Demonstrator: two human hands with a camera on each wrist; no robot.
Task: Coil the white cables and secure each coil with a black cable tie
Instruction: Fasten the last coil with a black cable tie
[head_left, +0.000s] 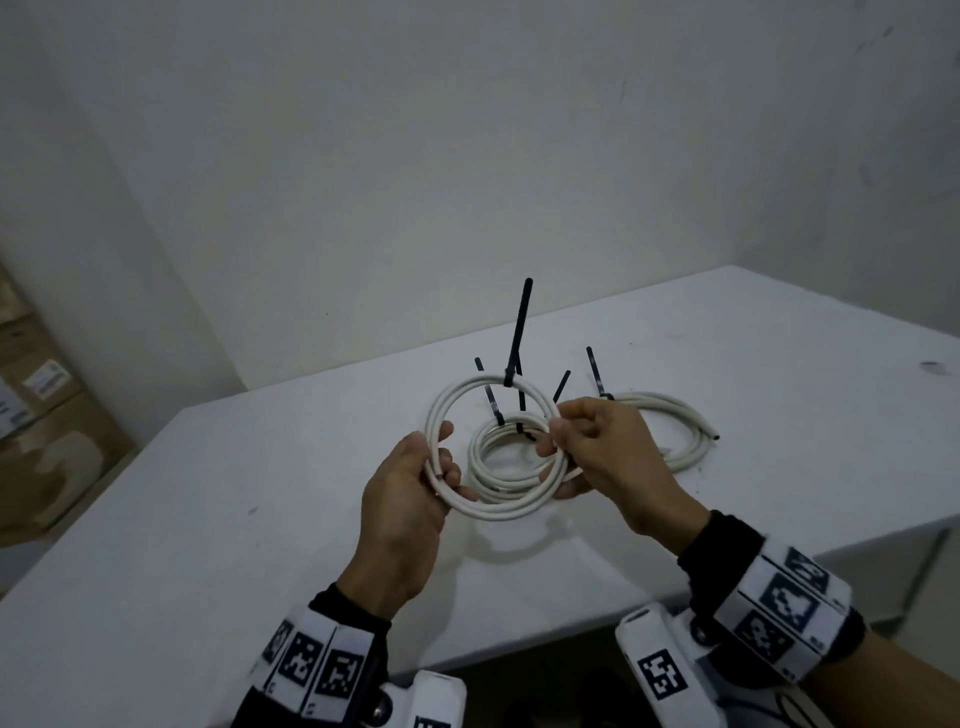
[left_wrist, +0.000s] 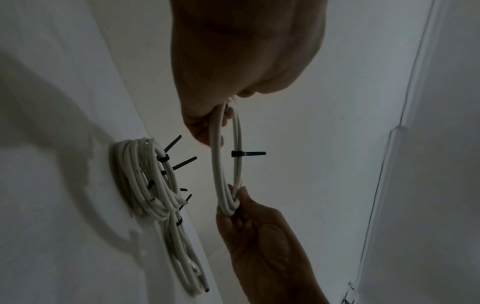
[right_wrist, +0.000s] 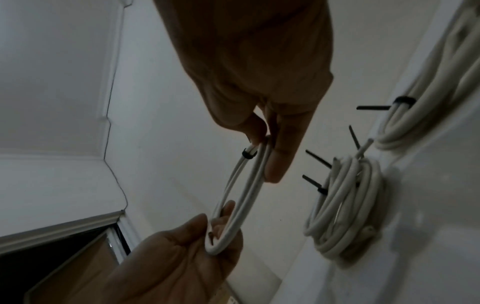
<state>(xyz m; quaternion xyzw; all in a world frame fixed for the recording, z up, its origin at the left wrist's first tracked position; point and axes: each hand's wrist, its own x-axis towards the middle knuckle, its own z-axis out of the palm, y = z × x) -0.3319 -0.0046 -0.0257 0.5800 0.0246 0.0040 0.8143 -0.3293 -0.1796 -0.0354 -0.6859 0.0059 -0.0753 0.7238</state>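
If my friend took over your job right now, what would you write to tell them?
Left hand grips the near-left side of the lifted white coil; right hand pinches its right side. Its black cable tie is on at the far side, with the tail sticking up.
On the table: a pile of tied coils and a longer tied coil to the right.
Done: every coil in view carries a tie.
Left: probably set this coil down with the others. No loose cable is in view.
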